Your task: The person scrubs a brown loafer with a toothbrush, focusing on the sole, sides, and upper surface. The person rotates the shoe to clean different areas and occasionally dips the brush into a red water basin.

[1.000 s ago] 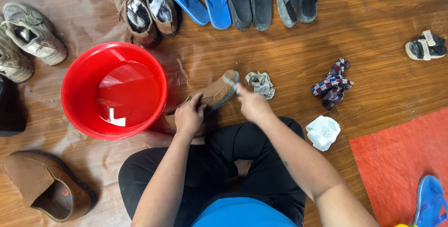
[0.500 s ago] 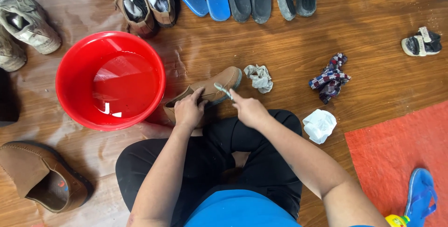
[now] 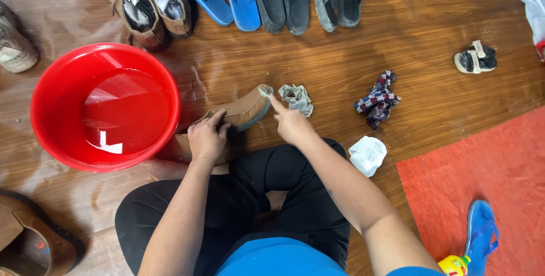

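gripping the brown shoe point(image 3: 241, 111) just right of the red basin point(image 3: 105, 105), the left hand point(image 3: 207, 138) clamps its heel end; its long axis slants up-right toward the right hand point(image 3: 290, 124), which pinches a small scrubber point(image 3: 265, 90) at the toe.

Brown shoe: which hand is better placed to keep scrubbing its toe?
Right. The right hand is already at the brown shoe's toe with something small at its fingertips, while the left hand grips its middle, steadying it.
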